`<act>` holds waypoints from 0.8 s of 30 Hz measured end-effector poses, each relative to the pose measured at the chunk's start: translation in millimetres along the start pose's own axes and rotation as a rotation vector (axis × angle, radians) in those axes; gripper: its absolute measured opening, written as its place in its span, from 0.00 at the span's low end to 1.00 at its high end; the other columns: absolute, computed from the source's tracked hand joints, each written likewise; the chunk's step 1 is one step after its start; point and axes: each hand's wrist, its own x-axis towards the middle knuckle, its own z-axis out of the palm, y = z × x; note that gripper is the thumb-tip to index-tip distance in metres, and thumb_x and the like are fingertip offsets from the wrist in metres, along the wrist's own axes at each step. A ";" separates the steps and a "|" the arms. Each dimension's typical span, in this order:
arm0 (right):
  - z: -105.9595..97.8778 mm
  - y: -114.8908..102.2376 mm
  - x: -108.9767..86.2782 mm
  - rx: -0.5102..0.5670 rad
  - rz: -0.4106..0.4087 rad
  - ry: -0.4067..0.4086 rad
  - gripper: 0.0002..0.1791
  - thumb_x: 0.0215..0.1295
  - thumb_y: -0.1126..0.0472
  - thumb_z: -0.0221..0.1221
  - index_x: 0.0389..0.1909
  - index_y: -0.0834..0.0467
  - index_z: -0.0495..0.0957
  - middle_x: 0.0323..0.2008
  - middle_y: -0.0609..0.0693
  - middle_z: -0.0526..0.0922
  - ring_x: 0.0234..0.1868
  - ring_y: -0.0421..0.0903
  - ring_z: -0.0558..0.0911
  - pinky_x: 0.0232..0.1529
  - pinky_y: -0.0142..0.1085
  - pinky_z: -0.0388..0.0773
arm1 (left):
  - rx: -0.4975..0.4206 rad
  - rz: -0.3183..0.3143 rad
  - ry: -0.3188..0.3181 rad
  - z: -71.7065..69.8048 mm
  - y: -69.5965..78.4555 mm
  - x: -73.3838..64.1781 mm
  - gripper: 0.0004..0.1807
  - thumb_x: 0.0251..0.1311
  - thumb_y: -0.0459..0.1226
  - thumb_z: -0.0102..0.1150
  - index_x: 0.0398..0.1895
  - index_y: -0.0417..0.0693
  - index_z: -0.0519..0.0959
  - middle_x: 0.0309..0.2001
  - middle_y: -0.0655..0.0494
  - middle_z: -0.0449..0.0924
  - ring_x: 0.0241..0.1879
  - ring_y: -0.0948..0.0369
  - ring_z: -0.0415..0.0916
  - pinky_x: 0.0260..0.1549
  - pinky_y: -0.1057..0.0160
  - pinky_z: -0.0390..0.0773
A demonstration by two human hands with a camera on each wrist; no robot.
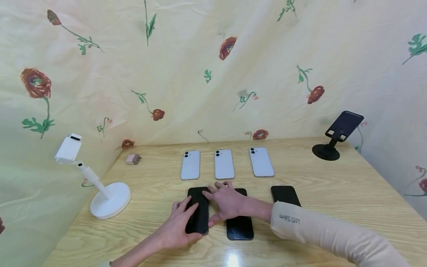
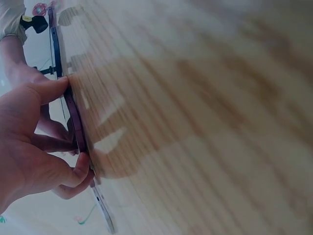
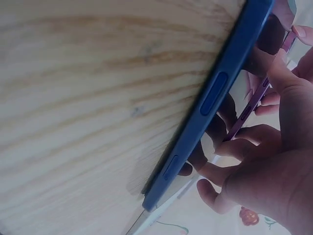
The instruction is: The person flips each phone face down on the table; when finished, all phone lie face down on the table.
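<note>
A dark smartphone point(image 1: 199, 218) with its black screen up lies on the wooden table, a hand on either side. At its left is my left hand point(image 1: 178, 226); the thumb is by the lower edge and bent fingers reach the left side and screen. From the right, my right hand point(image 1: 228, 202) holds the same phone, thumb by the lower right edge and index finger near the upper right corner. Its purple edge point(image 3: 247, 110) shows between the fingers in the right wrist view. A blue-edged phone point(image 1: 240, 228) lies partly beneath my right hand.
Three white phones point(image 1: 224, 165) lie backs up in a row behind. Another dark phone point(image 1: 285, 195) is partly covered by the right sleeve. A white phone stand point(image 1: 111, 200) is at left, a black stand point(image 1: 326, 152) at back right, a pink charger plug point(image 1: 133, 159) at back left.
</note>
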 end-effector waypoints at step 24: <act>-4.7 -0.8 3.2 -0.055 -0.018 0.057 0.52 0.50 0.26 0.66 0.69 0.57 0.72 0.65 0.60 0.73 0.67 0.63 0.67 0.61 0.61 0.60 | -0.058 -0.007 0.033 -1.7 -0.5 -2.2 0.44 0.56 0.45 0.73 0.71 0.33 0.65 0.73 0.32 0.53 0.62 0.40 0.58 0.52 0.40 0.71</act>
